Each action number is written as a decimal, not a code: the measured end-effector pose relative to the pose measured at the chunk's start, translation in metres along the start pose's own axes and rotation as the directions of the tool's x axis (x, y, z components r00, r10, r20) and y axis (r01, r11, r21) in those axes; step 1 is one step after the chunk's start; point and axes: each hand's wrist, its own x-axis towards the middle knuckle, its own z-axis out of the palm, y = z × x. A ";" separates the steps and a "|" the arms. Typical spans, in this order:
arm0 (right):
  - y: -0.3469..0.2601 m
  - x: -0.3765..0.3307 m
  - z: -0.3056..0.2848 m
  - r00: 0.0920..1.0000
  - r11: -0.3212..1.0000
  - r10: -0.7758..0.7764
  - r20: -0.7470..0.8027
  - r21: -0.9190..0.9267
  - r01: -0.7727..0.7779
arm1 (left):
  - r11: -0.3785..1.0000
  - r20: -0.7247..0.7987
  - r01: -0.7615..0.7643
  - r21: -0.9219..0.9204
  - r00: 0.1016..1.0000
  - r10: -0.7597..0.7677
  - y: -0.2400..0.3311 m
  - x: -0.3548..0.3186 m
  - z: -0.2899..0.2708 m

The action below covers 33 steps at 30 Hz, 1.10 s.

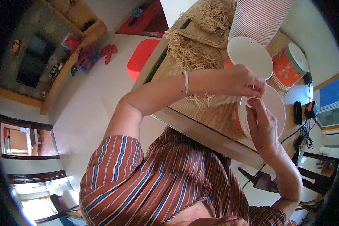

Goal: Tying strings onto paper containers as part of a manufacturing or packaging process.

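Note:
My left hand (248,82), with a bracelet on its wrist, reaches across the table with its fingers closed in a pinch. Just below it, my right hand (263,122) pinches too, and the fingertips of both nearly meet. Whatever lies between them is too small to make out. Both hands are over an orange-sided paper tub (278,109) with a white inside, standing near the table's edge. Beyond my left hand is another open white tub (249,56). Tangled bundles of tan string-like strands (194,51) lie to the left of it.
A tall stack of nested white tubs (260,19) rises at the back. More orange tubs (290,66) stand at the right, near black adapters and cables (309,113). A red stool (142,58) is beside the wooden table (211,116).

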 end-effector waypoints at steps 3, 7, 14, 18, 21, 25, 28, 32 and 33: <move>0.001 0.002 0.002 0.992 0.948 -0.119 0.049 -0.291 0.128 | 0.994 0.036 -0.073 -0.086 0.996 0.076 -0.006 0.002 -0.002; -0.011 0.004 0.002 0.980 0.772 -0.048 0.193 -0.616 0.159 | 0.995 0.074 -0.045 -0.088 0.996 0.052 -0.007 0.004 -0.002; -0.013 0.013 0.009 0.964 0.630 -0.099 0.247 -0.734 0.253 | 0.990 0.114 -0.143 0.018 0.984 0.140 -0.018 0.004 0.001; -0.010 0.016 0.011 0.961 0.581 -0.041 0.274 -0.776 0.246 | 0.987 0.107 -0.160 0.009 0.982 0.158 -0.023 0.005 0.005; 0.003 0.019 0.012 0.983 0.775 0.059 0.174 -0.629 0.065 | 0.989 0.098 -0.125 0.074 0.988 0.118 -0.018 0.001 0.005; 0.004 0.035 0.000 0.744 0.783 0.570 0.347 0.045 -0.621 | 0.995 -0.156 -0.103 0.002 0.983 0.102 -0.026 -0.017 0.017; 0.022 0.032 -0.010 0.643 0.533 0.574 0.507 0.365 -0.763 | 0.996 -0.316 -0.087 0.015 0.945 0.087 -0.006 -0.036 0.019; 0.037 0.027 -0.005 0.620 0.241 0.442 0.648 0.580 -0.778 | 0.927 -0.311 -0.220 0.303 0.897 0.315 0.008 -0.059 0.021; 0.037 0.027 -0.004 0.618 0.237 0.444 0.649 0.580 -0.779 | 0.928 -0.310 -0.220 0.299 0.898 0.313 0.011 -0.062 0.024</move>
